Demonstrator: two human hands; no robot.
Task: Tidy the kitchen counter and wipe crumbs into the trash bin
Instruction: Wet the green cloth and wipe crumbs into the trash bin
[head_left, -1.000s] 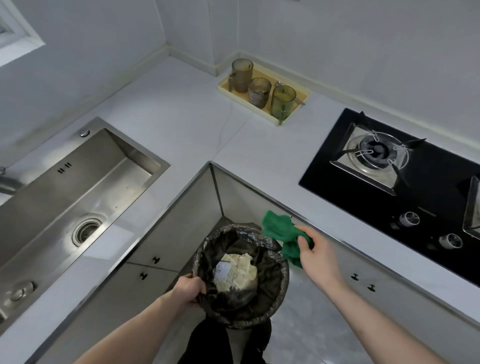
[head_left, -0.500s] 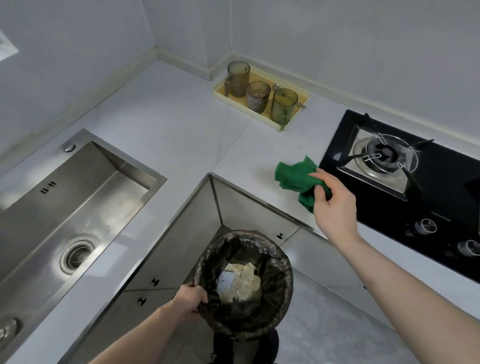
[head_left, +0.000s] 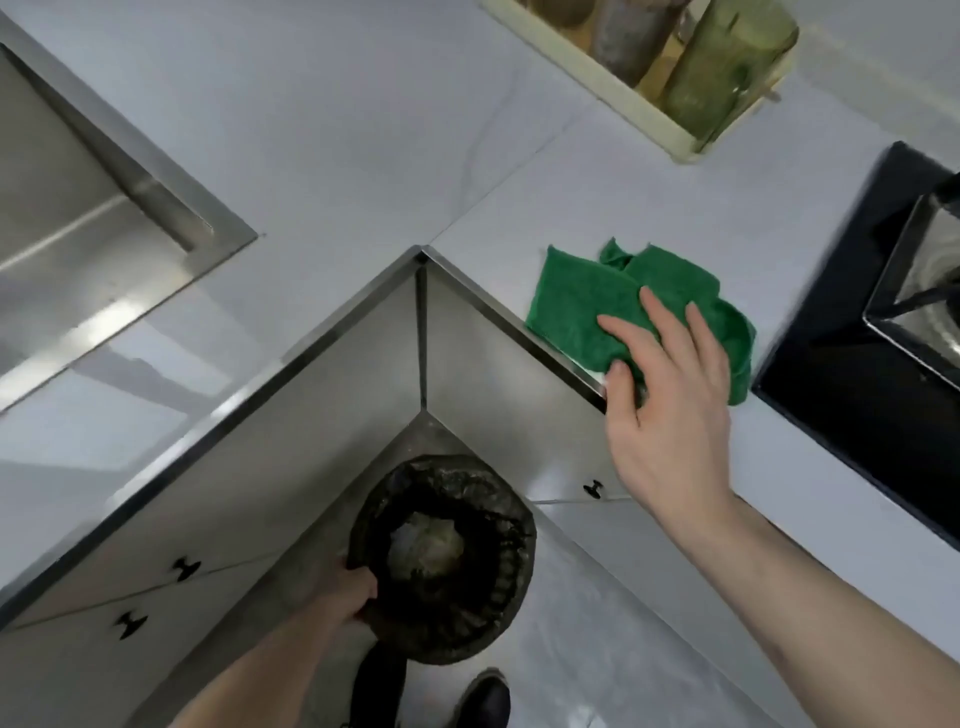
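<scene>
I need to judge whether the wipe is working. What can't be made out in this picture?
- Crumbs: none discernible on the counter; too small, and the green cloth covers its patch.
- Right hand: thumb tip hidden by the cloth at the counter edge.
- Trash bin: contents blurred.
- Left hand: fingers hidden over the rim.
- Cup tray, sink, stove: cropped.

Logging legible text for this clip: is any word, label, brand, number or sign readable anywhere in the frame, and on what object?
None can be read.
Hob: no marking shows on its visible black corner.
Glasses in the tray: plain, no print.
Green cloth under the right hand: no tag seen.
Trash bin held by the left hand: contents blurred, nothing legible.
</scene>
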